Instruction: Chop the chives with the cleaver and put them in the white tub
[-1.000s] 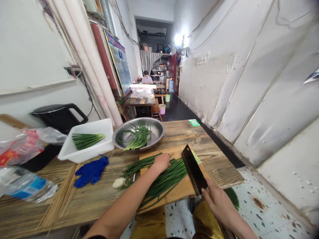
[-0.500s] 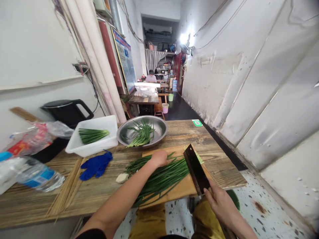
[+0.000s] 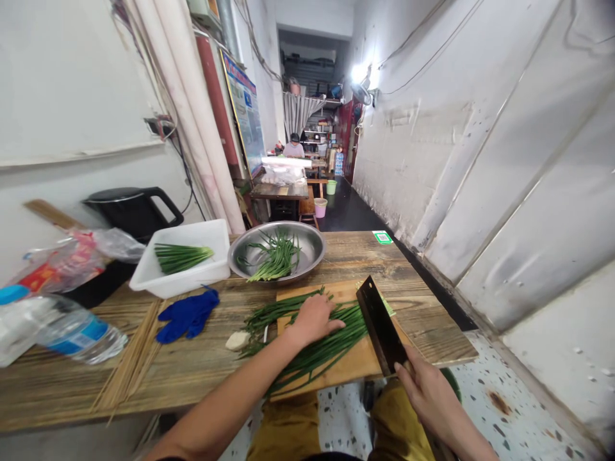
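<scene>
"Where were the greens [image 3: 343, 336]?"

"On the board [image 3: 362, 366], at the near edge of the desk [image 3: 346, 256]. Their left ends spilled past it onto the wood, near a pale lump [image 3: 237, 340]."

"And the left hand [image 3: 316, 318]?"

"Palm down on the stalks, loosely open, thumb out to the side."

"The other one?"

"The right hand [image 3: 423, 384] was closed round the handle of a knife [image 3: 382, 330]. The broad dark blade stood at the right end of the greens, with some pale green bits [image 3: 387, 304] just beyond it. I couldn't tell whether its edge touched the board."

"What was behind the board?"

"A metal bowl [image 3: 313, 248] with more stalks [image 3: 276, 257] in it. Just left of that was a white tub [image 3: 180, 283] holding a neat bundle [image 3: 181, 257]."

"Anything in front of the tub?"

"A blue glove [image 3: 188, 315], then thin sticks [image 3: 127, 362], and a bottle [image 3: 79, 330] lying on its side further left. A black kettle [image 3: 127, 208] stood behind."
</scene>
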Tool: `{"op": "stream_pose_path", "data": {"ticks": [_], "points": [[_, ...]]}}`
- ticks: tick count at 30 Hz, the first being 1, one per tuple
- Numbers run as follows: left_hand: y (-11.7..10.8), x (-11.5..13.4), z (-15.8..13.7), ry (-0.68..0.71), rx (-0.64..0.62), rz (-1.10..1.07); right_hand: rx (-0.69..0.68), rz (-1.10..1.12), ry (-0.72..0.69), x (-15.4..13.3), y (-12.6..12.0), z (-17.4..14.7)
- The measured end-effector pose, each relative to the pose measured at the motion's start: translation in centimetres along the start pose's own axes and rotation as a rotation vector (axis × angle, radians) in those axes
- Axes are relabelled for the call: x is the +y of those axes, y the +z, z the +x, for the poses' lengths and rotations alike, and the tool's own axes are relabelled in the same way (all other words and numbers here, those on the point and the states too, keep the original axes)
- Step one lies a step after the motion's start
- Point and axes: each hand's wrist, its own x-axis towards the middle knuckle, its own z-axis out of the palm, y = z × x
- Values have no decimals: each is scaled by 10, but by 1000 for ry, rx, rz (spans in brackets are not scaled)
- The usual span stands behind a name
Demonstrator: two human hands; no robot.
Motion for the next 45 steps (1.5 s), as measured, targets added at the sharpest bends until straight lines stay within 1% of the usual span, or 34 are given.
{"op": "stream_pose_path", "data": {"ticks": [3,4,6,11,15,18,21,24,29,35,37,42,45], "points": [[21,14,-11,11,86,-50,-6,34,-11,-5,-1,-3],[26,16,-13,10,95,-74,-16,42,-15,-6,-2,-5],[33,18,-13,-1,77,-111,-33,39,-13,-9,-3,-7],[33,21,-15,-64,60,-73,-45,1,19,-10,-3,-8],[39,27,-27,-106,111,24,-25,-40,21,-10,-2,-9],[49,27,-32,-96,155,76,-32,-29,-14,-18,-3,-11],[55,24,-32,-76,153,110,-63,-19,-69,-31,-5,-12],[59,22,-30,-42,140,101,-93,-61,-92,-44,-7,-10],[61,17,-30,0,142,92,-156,-151,-80,-54,-13,-8],[52,8,-25,39,66,90,-186,-222,-71,-62,-27,-4],[51,4,-25,37,52,85,-190,-229,-68,-64,-27,-3],[57,-1,-28,43,73,72,-189,-210,-57,-63,-21,2],[59,0,-28,30,48,58,-189,-202,-71,-62,-21,4]]}}
